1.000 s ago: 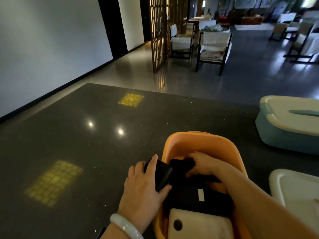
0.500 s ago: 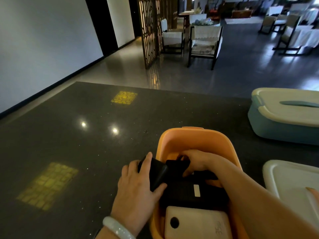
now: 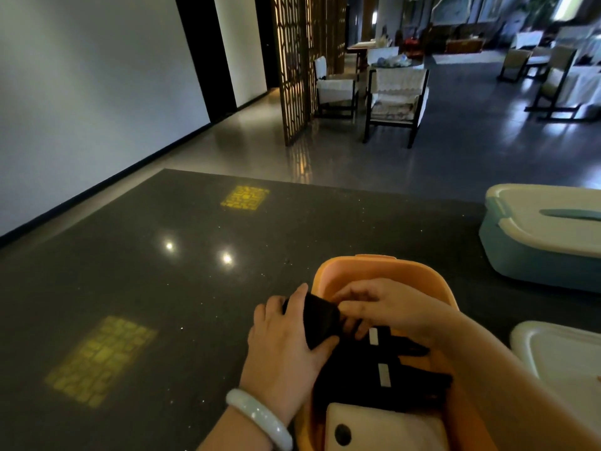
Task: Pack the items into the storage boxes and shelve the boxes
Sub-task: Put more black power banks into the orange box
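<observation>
I judge packing unfinished: both hands, left hand [image 3: 286, 333] and right hand [image 3: 387, 307], grip a black pouch [image 3: 322, 320] over the lidless orange box [image 3: 383, 271]; shelving remains.

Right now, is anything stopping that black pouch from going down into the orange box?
Partly. The black pouch, held by the left hand and the right hand, sits over the near-left rim of the orange box. Dark folded items and a cream case fill the near end; the far end looks free.
</observation>
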Available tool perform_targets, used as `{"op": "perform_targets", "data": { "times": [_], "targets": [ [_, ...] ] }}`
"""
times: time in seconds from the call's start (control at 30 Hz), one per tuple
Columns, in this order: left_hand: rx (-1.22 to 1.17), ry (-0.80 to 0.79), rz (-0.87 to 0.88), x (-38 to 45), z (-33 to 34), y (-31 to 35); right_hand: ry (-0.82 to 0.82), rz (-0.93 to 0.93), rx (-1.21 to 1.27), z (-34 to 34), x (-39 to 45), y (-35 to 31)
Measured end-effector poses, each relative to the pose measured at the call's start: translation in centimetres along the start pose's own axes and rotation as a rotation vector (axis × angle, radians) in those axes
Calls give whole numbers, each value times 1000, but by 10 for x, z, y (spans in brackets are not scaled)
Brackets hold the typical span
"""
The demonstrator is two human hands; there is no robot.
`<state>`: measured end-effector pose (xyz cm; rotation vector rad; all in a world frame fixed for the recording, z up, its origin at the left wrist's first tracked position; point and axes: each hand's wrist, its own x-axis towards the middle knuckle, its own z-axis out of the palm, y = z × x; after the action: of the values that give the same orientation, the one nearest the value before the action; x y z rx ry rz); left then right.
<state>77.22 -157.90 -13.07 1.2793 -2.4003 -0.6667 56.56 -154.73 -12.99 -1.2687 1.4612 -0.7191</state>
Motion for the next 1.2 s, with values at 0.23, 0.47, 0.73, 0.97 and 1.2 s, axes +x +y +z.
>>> {"op": "perform_targets", "data": {
  "times": [0.23, 0.47, 0.73, 0.97, 1.2],
  "targets": [
    [-142, -58, -6, 30, -1, 21, 188, 0, 392, 14, -12, -10],
    [-879, -413, -264, 43, -20, 14, 157, 3, 423, -7, -24, -6],
    [-1104, -174, -440, 36, 11, 9, 302, 15, -329, 10, -34, -10],
    [-1207, -130, -361, 29, 22, 17, 432, -177, -665, 2, -27, -2],
    [-443, -151, -174, 29, 21, -12, 341, -142, -728, -34, -4, 15]
  ]
}}
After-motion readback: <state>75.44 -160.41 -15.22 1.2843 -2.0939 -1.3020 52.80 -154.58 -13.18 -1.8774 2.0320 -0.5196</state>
